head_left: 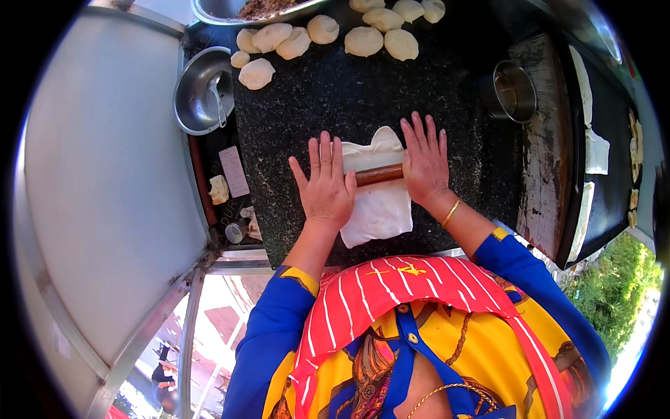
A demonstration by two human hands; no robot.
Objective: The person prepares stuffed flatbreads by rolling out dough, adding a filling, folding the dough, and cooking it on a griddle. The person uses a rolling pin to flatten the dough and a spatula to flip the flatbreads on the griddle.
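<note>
A sheet of white dough [377, 213] lies on the black speckled stone worktop, with a rounded, uneven far edge. Across its middle rests a wooden rolling pin [379, 174]. My left hand [326, 183] presses flat over the pin's left end, fingers stretched forward and thumb toward the middle. Over the right end lies my right hand [426, 164], palm down, its fingers also straight. Both palms hide the ends of the pin. Neither hand's fingers wrap around it.
Several dough pieces [363, 42] lie along the worktop's far side, near a metal basin of brown filling [265, 7]. A steel bowl with a spoon [202, 91] stands left. To the right are a metal pot [514, 92] and a dark griddle [614, 167] holding flat breads.
</note>
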